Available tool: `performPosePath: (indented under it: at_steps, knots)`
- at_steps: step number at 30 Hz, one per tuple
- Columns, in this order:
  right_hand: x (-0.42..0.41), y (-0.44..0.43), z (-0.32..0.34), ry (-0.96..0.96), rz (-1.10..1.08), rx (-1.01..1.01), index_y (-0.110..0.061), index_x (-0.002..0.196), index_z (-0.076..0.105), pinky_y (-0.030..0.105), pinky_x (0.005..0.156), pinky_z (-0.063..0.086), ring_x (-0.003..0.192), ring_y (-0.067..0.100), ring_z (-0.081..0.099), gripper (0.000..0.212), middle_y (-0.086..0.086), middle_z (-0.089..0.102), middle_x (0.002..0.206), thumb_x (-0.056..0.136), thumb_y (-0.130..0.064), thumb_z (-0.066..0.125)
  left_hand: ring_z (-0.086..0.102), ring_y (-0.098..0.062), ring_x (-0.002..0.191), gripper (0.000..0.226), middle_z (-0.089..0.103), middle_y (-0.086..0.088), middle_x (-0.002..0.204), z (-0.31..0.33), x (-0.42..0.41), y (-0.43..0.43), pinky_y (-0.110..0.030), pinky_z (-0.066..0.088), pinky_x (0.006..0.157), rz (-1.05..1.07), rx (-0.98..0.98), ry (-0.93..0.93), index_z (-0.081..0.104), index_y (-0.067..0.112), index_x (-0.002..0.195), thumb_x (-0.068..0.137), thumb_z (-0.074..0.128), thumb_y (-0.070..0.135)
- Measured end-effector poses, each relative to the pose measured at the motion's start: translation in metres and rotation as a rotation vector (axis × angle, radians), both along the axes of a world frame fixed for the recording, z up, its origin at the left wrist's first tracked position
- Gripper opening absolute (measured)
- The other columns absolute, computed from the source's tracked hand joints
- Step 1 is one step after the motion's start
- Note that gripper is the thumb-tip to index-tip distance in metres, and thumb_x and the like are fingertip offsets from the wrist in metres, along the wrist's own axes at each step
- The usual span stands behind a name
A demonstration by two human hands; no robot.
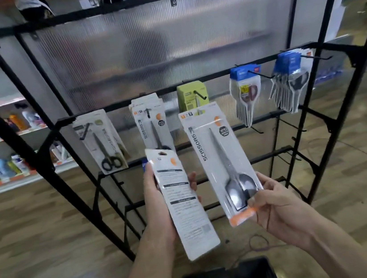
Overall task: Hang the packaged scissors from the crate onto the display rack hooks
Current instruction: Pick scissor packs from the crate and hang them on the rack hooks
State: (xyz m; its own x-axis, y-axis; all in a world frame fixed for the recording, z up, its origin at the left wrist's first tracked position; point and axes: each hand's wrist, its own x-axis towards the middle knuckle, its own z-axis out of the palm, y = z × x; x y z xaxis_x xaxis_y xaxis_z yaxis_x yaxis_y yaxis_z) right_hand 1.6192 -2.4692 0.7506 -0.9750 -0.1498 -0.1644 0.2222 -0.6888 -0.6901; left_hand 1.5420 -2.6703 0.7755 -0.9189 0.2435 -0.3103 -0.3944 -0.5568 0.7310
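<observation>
- Fingers (192,180) of the left hand (157,203) are curling round a white packet (184,208), with the thumb lying on its left edge. Its printed back is facing the camera, and the small text is too blurred to read.
- Thumb and fingers of the right hand (280,210) are pinching the lower, orange-edged end of a second packet (215,158). It is showing "SCISSORS" down its left side, beside silver scissors under clear plastic.
- Both packets are being held tilted in front of the display rack (43,162), above the crate and not on any hook.
- Packs are hanging from the rack's upper rail: a grey pack (106,144) with black-handled scissors at the left, a white stack (151,122) also reading "SCISSORS", a green pack (189,96), a blue-topped bunch (245,95), and a second blue-topped bunch (289,83) furthest right.
- A black crate (262,268) is sitting on the floor at the near edge, holding more packets.
</observation>
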Motion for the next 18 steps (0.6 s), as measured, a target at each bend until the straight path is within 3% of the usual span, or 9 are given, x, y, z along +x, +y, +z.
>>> performPosePath:
  at_steps: [3, 5, 6, 8, 10, 11, 13, 15, 18]
  knots:
    - [0.003, 0.007, 0.008, -0.012, 0.033, -0.024, 0.005, 0.121, 0.067, 0.03, 0.058, 0.061, 0.071, 0.021, 0.074, 0.056, 0.017, 0.074, 0.091, 0.073, 0.025, 0.046, 0.039, -0.014, 0.065, 0.085, 0.047, -0.003, 0.079, -0.004, 0.0, 0.017, -0.028, 0.033, 0.059, -0.039, 0.016, 0.007, 0.053, 0.017, 0.142, 0.083, 0.062, 0.077]
    - [0.002, 0.012, 0.009, -0.011, 0.05, 0.026, 0.002, 0.12, 0.07, 0.03, 0.058, 0.061, 0.076, 0.025, 0.073, 0.055, 0.018, 0.074, 0.101, 0.069, 0.016, 0.055, 0.035, -0.011, 0.063, 0.092, 0.043, 0.002, 0.076, -0.007, -0.002, 0.029, -0.025, 0.035, 0.058, 0.008, -0.032, 0.008, 0.054, 0.018, 0.143, 0.075, 0.07, 0.079]
    - [0.001, 0.013, 0.008, -0.026, 0.045, 0.064, 0.0, 0.121, 0.07, 0.031, 0.059, 0.061, 0.078, 0.026, 0.072, 0.053, 0.018, 0.073, 0.104, 0.071, 0.009, 0.057, 0.041, -0.01, 0.06, 0.093, 0.047, 0.003, 0.074, -0.007, -0.004, 0.033, -0.026, 0.044, 0.06, 0.048, -0.073, 0.014, 0.056, 0.016, 0.142, 0.074, 0.072, 0.078]
    - [-0.002, 0.016, 0.006, -0.068, 0.036, 0.114, -0.003, 0.125, 0.068, 0.031, 0.064, 0.062, 0.083, 0.027, 0.072, 0.049, 0.017, 0.074, 0.11, 0.076, 0.001, 0.061, 0.063, -0.012, 0.064, 0.068, 0.066, 0.003, 0.079, -0.009, -0.006, 0.036, -0.037, 0.062, 0.076, 0.163, -0.139, 0.048, 0.058, 0.015, 0.137, 0.088, 0.069, 0.061]
    - [-0.005, 0.017, 0.006, -0.117, 0.05, 0.127, -0.004, 0.127, 0.065, 0.032, 0.069, 0.063, 0.088, 0.028, 0.073, 0.048, 0.02, 0.073, 0.117, 0.079, -0.001, 0.063, 0.076, -0.019, 0.086, 0.031, 0.078, -0.005, 0.102, -0.009, -0.006, 0.032, -0.041, 0.063, 0.074, 0.304, -0.158, 0.086, 0.06, 0.02, 0.129, 0.1, 0.064, 0.031]
    - [-0.007, 0.017, 0.004, -0.138, 0.06, 0.125, -0.004, 0.128, 0.063, 0.034, 0.071, 0.063, 0.09, 0.029, 0.073, 0.047, 0.021, 0.072, 0.12, 0.081, -0.001, 0.063, 0.077, -0.021, 0.091, 0.027, 0.077, -0.009, 0.11, -0.009, -0.005, 0.027, -0.039, 0.062, 0.071, 0.367, -0.148, 0.096, 0.06, 0.022, 0.127, 0.101, 0.061, 0.017]
    - [-0.013, 0.015, -0.001, -0.152, 0.083, 0.137, -0.002, 0.132, 0.06, 0.042, 0.081, 0.06, 0.099, 0.033, 0.07, 0.051, 0.024, 0.066, 0.128, 0.082, 0.004, 0.067, 0.077, -0.024, 0.097, 0.038, 0.074, -0.011, 0.117, -0.015, -0.006, 0.011, -0.041, 0.063, 0.076, 0.457, -0.18, 0.156, 0.058, 0.023, 0.131, 0.1, 0.059, 0.002]
    - [-0.019, 0.007, -0.008, -0.134, 0.09, 0.171, -0.005, 0.132, 0.062, 0.055, 0.097, 0.045, 0.109, 0.038, 0.061, 0.055, 0.024, 0.065, 0.13, 0.078, 0.005, 0.07, 0.075, -0.021, 0.099, 0.043, 0.076, 0.0, 0.107, -0.019, -0.006, -0.006, -0.039, 0.062, 0.082, 0.516, -0.284, 0.243, 0.056, 0.024, 0.132, 0.098, 0.061, -0.002]
    - [-0.031, -0.013, -0.012, -0.129, 0.003, 0.222, -0.009, 0.127, 0.066, 0.049, 0.094, 0.044, 0.103, 0.032, 0.063, 0.057, 0.017, 0.071, 0.119, 0.073, 0.01, 0.063, 0.074, -0.01, 0.095, 0.046, 0.078, 0.008, 0.093, -0.018, -0.016, -0.036, -0.031, 0.06, 0.083, 0.521, -0.427, 0.324, 0.053, 0.021, 0.134, 0.096, 0.065, -0.002]
